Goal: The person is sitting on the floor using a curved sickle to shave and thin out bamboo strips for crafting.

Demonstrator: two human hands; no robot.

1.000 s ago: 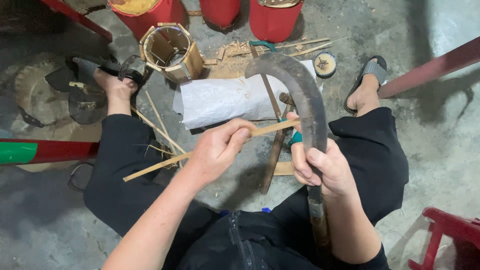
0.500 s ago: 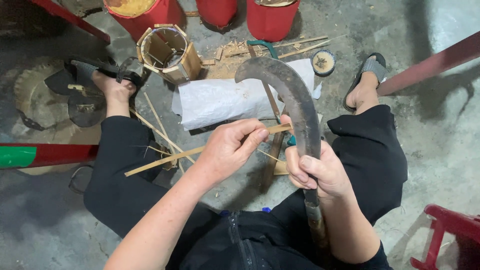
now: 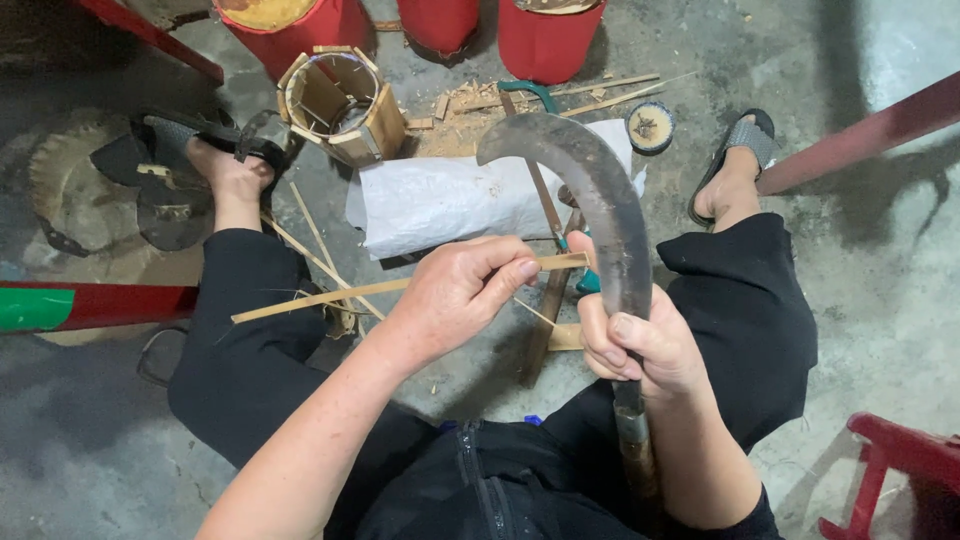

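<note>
The person sits low over a concrete floor (image 3: 880,300), knees spread, and works a thin bamboo strip (image 3: 330,296) against a large curved sickle blade (image 3: 600,190). The left hand (image 3: 455,290) is closed around the strip, pinching it between thumb and fingers near its right end, where the strip meets the blade's inner edge; the rest of the strip runs out toward 9 o'clock over the left knee. The right hand (image 3: 640,345) is wrapped tight around the sickle's handle just below the blade, which rises toward 12 o'clock and hooks over to the left. Beneath the blade lies a white sack (image 3: 440,200) spread on the floor, with wood chips (image 3: 470,100) at its 12 o'clock edge. At 11 o'clock from the hands stands a small open bamboo frame (image 3: 340,105), beside the left sandalled foot (image 3: 225,165). Red cylinders (image 3: 545,35) stand along the top, and the right sandalled foot (image 3: 735,175) rests at 2 o'clock.
</note>
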